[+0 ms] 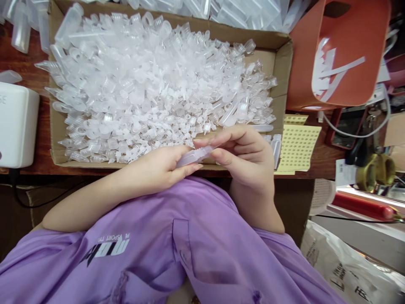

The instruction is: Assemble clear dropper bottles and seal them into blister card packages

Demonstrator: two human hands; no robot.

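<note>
Left grip (169,166) and right grip (245,154) pinch one translucent tube (191,157).

A reddish-brown wooden table (327,164) runs across the upper part of the view. Below its near edge, the space lies in dark shadow. Farther right, a pale grey surface (367,237) shows under bright light.

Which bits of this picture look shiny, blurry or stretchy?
In the head view, clear plastic pieces catch pale glints; in the head view, the plastic tube held by the left hand and right hand looks soft, its fine edges hard to see; in the head view, the orange bin seems stretched, probably by a wide lens.
</note>
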